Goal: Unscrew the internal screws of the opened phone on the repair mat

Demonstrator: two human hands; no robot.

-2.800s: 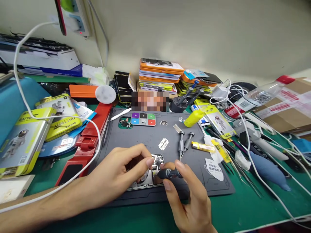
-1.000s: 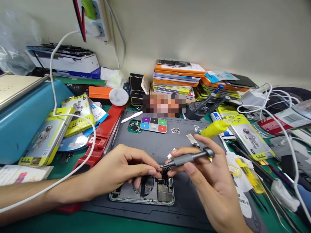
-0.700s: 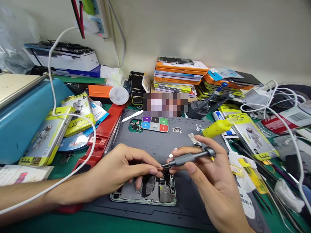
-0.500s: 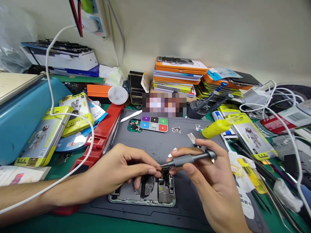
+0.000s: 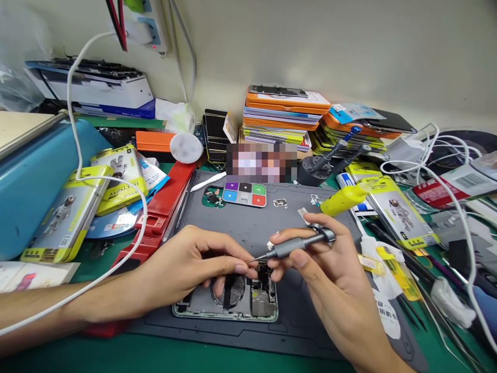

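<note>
Opened phone with a pale-green metal frame (image 5: 248, 300), its round grey-black coil (image 5: 241, 294) bare. Where?

Flat on the dark-grey mat (image 5: 229, 225), beneath both hands.

Fingers?

The right hand's (image 5: 330, 274) are clamped round a slim dark-grey metal screwdriver (image 5: 289, 247); the left hand's (image 5: 205, 259) thumb and forefinger are together at its tip.

Pinching anything?

I can't tell; they hide much of the phone's far edge.

Around?

Green tabletop (image 5: 174, 352), plain off-white wall (image 5: 330, 52).

Right hand (image 5: 330, 274): grey metal screwdriver (image 5: 291, 247) is held aslant.
Left hand (image 5: 205, 264): curled at the screwdriver's tip.
Flat dark-grey mat (image 5: 233, 228): opened, pale-green-rimmed rectangular phone (image 5: 199, 302) is laid there.
</note>
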